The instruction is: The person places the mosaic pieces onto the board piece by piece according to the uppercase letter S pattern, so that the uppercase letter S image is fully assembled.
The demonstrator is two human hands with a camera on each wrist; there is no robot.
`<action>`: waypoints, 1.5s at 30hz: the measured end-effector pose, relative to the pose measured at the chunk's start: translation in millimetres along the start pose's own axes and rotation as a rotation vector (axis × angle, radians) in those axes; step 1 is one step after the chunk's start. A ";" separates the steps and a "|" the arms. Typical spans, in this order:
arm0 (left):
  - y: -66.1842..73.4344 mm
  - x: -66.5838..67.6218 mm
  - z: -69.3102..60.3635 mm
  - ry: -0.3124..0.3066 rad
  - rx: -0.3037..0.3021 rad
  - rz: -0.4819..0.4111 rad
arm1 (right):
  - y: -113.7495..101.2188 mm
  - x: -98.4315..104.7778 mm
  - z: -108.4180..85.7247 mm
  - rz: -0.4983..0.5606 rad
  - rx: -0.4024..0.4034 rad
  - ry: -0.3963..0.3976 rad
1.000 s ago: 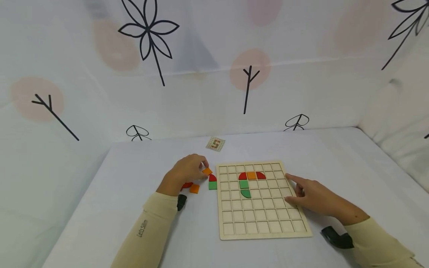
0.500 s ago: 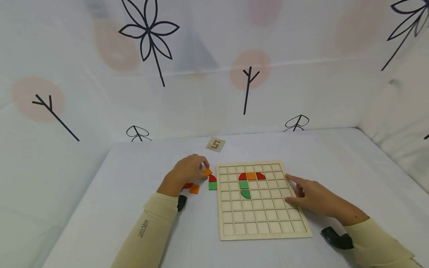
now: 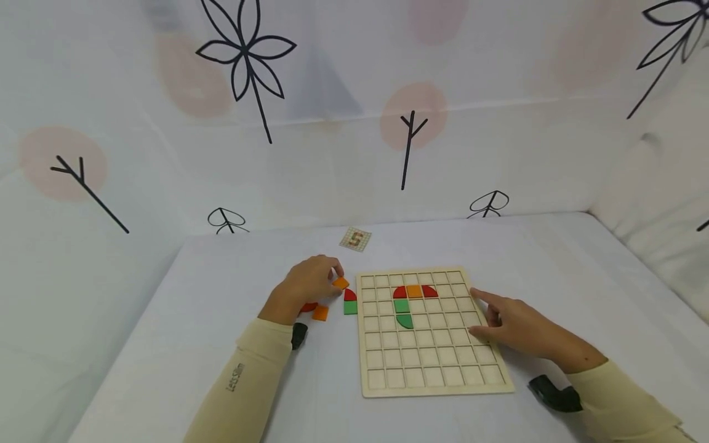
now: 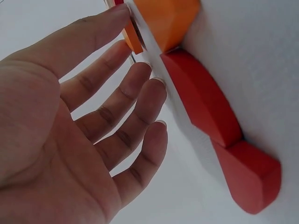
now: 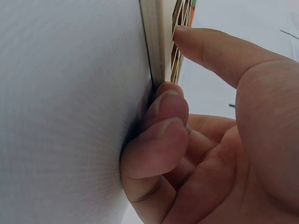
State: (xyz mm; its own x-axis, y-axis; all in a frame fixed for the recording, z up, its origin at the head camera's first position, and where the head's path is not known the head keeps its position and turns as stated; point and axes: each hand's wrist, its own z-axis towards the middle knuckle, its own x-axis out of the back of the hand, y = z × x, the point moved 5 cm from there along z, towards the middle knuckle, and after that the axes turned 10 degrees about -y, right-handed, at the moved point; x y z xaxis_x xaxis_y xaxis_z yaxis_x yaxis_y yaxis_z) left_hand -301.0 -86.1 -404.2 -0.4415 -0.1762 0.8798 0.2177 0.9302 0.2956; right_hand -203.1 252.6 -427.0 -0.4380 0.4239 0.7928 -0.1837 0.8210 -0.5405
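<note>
Between thumb and index finger my left hand [image 3: 311,283] pinches an orange square tile [image 3: 340,283], just left of the wooden grid board [image 3: 432,375]. In the left wrist view this held tile [image 4: 134,39] shows edge-on, and the other fingers are loosely bent. The right hand [image 3: 520,325] holds the board's right edge: the thumb [image 5: 205,46] lies on top, and curled fingers [image 5: 159,144] meet the side. Set in the board's upper cells are a red quarter-round tile [image 3: 400,293], an orange square [image 3: 414,291], another red quarter-round [image 3: 429,291], a green square [image 3: 401,306] and a green quarter-round [image 3: 405,321].
Beside the board's left edge lie a red quarter-round [image 3: 350,295] and a green square [image 3: 350,307]. An orange tile [image 3: 320,313] and red pieces [image 4: 201,98] lie under the left hand. A small pattern card [image 3: 355,239] is at the back of the white table [image 3: 249,246].
The view has shifted very slightly. Both hands keep their places, the left with the orange tile and the right at the board's edge.
</note>
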 end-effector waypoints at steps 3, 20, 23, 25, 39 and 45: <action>0.0 1.6 -1.2 0.010 -0.008 -0.002 | -0.3 -0.3 0.4 0.002 0.006 -0.002; 45.4 4.4 -13.4 0.037 -0.197 0.008 | -0.9 0.8 0.8 -0.002 -0.004 -0.004; 56.6 -0.1 -14.6 0.039 -0.228 0.058 | -0.9 0.5 0.9 0.003 -0.007 -0.005; 63.8 -3.2 -15.6 0.041 -0.243 0.083 | -1.1 0.1 1.0 0.006 -0.006 -0.007; 119.8 -25.9 -17.2 0.002 -0.402 0.244 | 0.6 -0.3 0.6 0.024 0.004 -0.002; 134.2 -36.1 -16.3 -0.017 -0.477 0.247 | -0.1 1.1 -0.6 0.028 0.013 0.001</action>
State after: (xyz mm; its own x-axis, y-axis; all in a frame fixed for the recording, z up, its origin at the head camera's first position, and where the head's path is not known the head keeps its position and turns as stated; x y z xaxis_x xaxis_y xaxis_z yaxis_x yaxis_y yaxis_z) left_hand -241.7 39.9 -390.1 -0.3402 0.0388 0.9395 0.6864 0.6932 0.2199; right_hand -203.1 253.2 -426.0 -0.4420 0.4474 0.7775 -0.1831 0.8035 -0.5664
